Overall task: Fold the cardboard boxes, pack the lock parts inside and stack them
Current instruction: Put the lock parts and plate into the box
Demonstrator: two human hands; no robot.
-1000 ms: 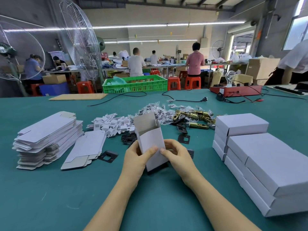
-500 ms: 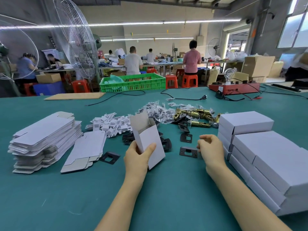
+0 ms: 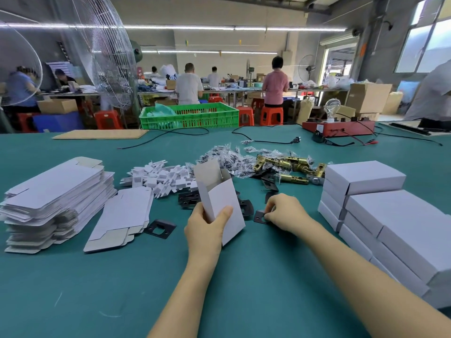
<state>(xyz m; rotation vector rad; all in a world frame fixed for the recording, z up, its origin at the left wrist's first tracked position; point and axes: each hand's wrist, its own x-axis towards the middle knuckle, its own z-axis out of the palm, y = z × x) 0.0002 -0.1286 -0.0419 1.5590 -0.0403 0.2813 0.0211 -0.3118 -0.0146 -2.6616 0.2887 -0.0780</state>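
My left hand grips the open white cardboard box upright at centre while my right hand pinches a flat black metal plate at three o'clock on the teal desk, where a thin grip could drop it short of the box mouth.

Green-covered worktop. At 9 o'clock: stack of flat box blanks, a smaller pile of blanks just beside it, then one black plate. At 12 o'clock: white card inserts, bagged screws, brass latches. At 3 o'clock: stacked closed boxes. Far edge: brown card sheet, black cable, red tester.
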